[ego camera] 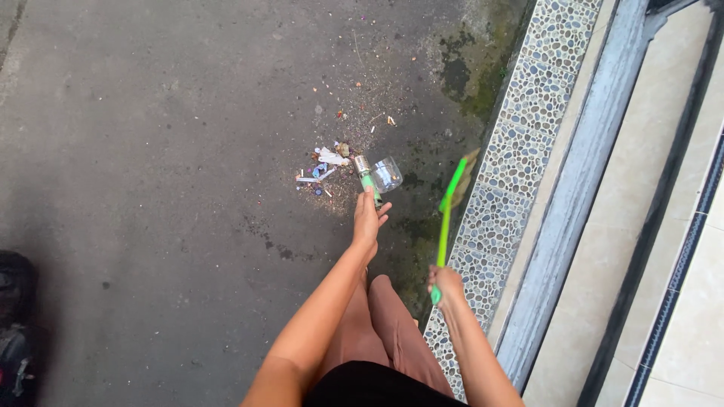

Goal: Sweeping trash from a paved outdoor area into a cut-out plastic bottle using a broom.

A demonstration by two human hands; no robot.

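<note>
Fingers of my left hand (367, 218) clasp a green handle (369, 185) whose clear scoop (387, 174) sits beside the litter pile (326, 167); my right hand (446, 285) is clenched round a green broom (451, 203). I judge a hard stroke could scatter the scraps across this rough, damp asphalt (166, 151) towards the pebbled kerb (520, 128).

Dark asphalt ground (166, 151) fills the left and middle. Green moss patch (471, 68) far, right of centre, against a pebble-inlaid strip (528, 113) running diagonally near to far. Grey concrete ledge (581, 173) beside it, then pale tiled floor (679, 316) right. Dark bag (13, 332) near left edge.
</note>
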